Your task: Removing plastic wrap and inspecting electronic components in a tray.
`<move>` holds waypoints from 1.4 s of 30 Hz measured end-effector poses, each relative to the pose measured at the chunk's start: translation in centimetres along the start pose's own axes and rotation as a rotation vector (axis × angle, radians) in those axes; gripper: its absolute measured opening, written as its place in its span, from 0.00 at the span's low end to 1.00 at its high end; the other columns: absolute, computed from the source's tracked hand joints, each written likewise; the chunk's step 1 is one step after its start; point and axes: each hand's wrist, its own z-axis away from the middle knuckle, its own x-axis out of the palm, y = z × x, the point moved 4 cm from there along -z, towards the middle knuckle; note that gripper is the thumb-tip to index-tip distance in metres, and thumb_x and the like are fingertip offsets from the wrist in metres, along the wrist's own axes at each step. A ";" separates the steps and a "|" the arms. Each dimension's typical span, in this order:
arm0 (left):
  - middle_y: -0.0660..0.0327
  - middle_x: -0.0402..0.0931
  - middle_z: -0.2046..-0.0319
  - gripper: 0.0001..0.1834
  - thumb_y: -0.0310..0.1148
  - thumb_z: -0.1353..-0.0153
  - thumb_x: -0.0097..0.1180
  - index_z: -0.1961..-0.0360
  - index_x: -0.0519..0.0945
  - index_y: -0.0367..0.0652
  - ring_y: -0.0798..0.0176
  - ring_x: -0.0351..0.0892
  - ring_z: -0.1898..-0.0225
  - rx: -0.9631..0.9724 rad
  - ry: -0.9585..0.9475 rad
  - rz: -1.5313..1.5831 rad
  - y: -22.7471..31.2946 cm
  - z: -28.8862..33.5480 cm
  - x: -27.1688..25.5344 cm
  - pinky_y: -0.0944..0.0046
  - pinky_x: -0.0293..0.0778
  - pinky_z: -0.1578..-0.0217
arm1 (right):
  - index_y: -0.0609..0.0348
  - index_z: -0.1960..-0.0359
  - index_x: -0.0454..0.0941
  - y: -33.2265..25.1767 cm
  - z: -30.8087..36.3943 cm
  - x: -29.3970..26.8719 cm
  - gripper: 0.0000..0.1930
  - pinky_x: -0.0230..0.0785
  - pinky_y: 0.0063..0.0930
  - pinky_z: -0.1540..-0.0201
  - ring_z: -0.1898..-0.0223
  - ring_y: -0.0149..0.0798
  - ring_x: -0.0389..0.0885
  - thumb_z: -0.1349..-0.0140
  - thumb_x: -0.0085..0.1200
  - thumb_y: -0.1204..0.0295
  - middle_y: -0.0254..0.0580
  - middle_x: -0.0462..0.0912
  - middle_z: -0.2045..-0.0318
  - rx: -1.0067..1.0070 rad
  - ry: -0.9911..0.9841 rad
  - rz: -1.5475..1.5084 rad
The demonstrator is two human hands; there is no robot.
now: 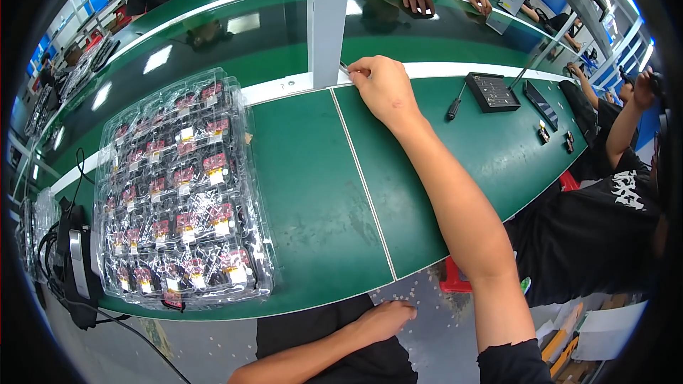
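Observation:
My right arm stretches far across the green worktable [306,227]. At the foot of the grey metal post [327,21], my right hand [384,91] is closed, its thumb and fingers pinched together. A small silvery bit shows at the fingertips beside the post, too small to name. My left hand [388,318] rests low over my lap, below the table's front edge, fingers loosely apart and nothing visible in it. To the left lies a stack of clear plastic blister trays [181,192], filled with small dark parts bearing red and white-yellow pieces.
Right of my arm are a screwdriver [455,103], a black parts tray [492,92], a dark flat panel [541,107] and small components [543,133]. A black device with cables [77,263] hangs at the left edge. Co-workers sit across the dark conveyor belt [263,28] and to the right.

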 end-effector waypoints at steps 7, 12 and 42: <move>0.48 0.84 0.50 0.15 0.19 0.36 0.50 0.51 0.84 0.35 0.40 0.84 0.50 -0.004 0.000 0.016 0.0 -0.1 0.0 0.48 0.81 0.49 | 0.68 0.56 0.88 0.2 -0.3 0.0 0.11 0.78 0.38 0.51 0.59 0.52 0.88 0.35 0.59 0.75 0.56 0.90 0.62 0.010 -0.005 -0.004; 0.48 0.84 0.51 0.14 0.19 0.36 0.50 0.52 0.84 0.35 0.40 0.84 0.50 -0.009 0.005 0.022 0.1 -0.1 0.0 0.48 0.82 0.49 | 0.69 0.58 0.88 0.1 -0.3 0.1 0.10 0.78 0.38 0.51 0.59 0.52 0.89 0.36 0.59 0.76 0.56 0.90 0.63 0.023 -0.003 -0.007; 0.51 0.84 0.56 0.11 0.23 0.34 0.54 0.52 0.84 0.37 0.44 0.84 0.52 0.026 0.015 -0.012 0.0 -0.2 0.0 0.49 0.82 0.51 | 0.63 0.66 0.87 -0.5 -0.2 0.8 0.11 0.79 0.51 0.55 0.59 0.60 0.84 0.34 0.52 0.72 0.54 0.85 0.63 -0.064 0.009 0.360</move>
